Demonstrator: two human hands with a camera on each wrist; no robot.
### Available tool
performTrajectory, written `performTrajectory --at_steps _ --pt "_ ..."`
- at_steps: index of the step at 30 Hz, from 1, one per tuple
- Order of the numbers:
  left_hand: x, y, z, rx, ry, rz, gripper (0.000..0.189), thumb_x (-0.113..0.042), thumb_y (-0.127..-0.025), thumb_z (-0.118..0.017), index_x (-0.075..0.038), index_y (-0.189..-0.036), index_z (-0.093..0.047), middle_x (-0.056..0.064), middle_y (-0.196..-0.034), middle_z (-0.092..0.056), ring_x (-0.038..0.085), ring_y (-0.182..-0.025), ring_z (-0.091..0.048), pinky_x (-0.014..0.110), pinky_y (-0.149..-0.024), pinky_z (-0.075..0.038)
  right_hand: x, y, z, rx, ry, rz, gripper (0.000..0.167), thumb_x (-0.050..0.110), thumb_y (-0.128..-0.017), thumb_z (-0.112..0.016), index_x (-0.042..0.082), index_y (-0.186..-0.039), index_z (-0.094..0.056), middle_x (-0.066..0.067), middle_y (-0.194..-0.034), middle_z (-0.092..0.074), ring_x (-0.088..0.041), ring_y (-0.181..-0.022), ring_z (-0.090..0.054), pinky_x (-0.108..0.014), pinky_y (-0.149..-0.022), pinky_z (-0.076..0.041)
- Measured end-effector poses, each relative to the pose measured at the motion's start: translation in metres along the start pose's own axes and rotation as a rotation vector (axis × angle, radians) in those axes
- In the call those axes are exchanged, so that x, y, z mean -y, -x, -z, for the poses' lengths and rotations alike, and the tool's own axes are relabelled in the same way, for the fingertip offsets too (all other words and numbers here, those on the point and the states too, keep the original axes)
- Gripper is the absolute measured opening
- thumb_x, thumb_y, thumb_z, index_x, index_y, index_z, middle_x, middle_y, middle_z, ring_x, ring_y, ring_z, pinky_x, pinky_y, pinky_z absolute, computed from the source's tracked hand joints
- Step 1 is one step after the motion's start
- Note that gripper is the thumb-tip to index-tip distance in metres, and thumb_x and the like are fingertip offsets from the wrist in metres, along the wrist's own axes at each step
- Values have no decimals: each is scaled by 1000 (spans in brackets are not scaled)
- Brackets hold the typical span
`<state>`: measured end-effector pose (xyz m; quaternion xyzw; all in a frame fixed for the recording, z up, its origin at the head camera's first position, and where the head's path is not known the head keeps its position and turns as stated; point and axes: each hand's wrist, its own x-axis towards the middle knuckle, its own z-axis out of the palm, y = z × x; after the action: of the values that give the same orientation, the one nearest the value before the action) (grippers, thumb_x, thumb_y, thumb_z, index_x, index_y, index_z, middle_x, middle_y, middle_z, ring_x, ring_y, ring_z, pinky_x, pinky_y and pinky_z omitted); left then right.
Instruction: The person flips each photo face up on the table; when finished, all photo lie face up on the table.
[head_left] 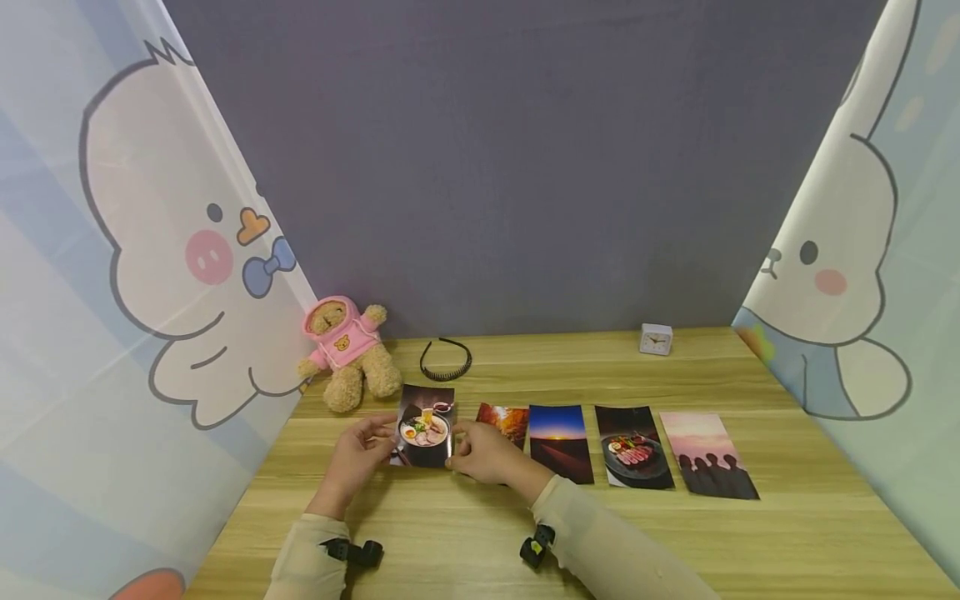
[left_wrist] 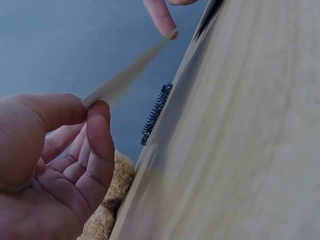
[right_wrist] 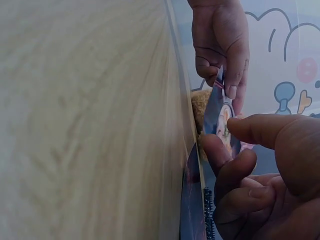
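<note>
Both hands hold a photo card of a ramen bowl [head_left: 425,427] above the table, one at each side edge. My left hand [head_left: 358,457] pinches its left edge between thumb and curled forefinger; the left wrist view shows the card [left_wrist: 127,72] edge-on and tilted. At the right edge, my right hand [head_left: 486,454] has its thumb on the picture side and its forefinger behind. Partly covered by that hand, an autumn-tree photo [head_left: 506,421] lies on the table. Rightward in a row follow a sunset photo [head_left: 560,437], a sliced-steak photo [head_left: 633,454] and a pink-sky photo with silhouettes [head_left: 707,454].
A teddy bear in a pink hoodie [head_left: 348,346] sits at the back left of the wooden table [head_left: 465,550]. Beside it lies a black toothed headband [head_left: 446,375]. A small white clock [head_left: 656,339] stands at the back right, before the grey backdrop [head_left: 525,167].
</note>
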<state>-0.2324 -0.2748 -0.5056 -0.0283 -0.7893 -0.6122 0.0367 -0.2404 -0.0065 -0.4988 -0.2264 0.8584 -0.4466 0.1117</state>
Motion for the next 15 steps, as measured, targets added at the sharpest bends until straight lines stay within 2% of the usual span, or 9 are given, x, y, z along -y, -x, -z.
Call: performTrajectory --at_steps 4,10,15 --pt "1 0 0 8 -25 8 36 1 -96 -73 4 -132 -67 21 -107 -71 13 -78 -71 27 -65 -58 -1 1 -1 24 -26 -33 64 21 -95 -79 -2 -149 -53 2 -69 -68 -8 -47 -51 -25 -47 -40" --pt "2 0 -1 39 -65 11 33 0 -97 -73 2 -129 -69 17 -105 -70 14 -69 -67 27 -60 -56 0 2 -1 45 -48 -94 66 27 -96 -78 -1 -151 -52 5 -55 -52 -9 -41 -43 -25 -43 -32" --pt "6 -2 -1 81 -76 19 33 -2 -98 -73 0 -131 -69 16 -104 -70 15 -58 -58 27 -53 -51 2 2 -3 64 -46 -103 66 25 -98 -76 -3 -152 -50 -3 -58 -66 -10 -40 -47 -25 -44 -35"
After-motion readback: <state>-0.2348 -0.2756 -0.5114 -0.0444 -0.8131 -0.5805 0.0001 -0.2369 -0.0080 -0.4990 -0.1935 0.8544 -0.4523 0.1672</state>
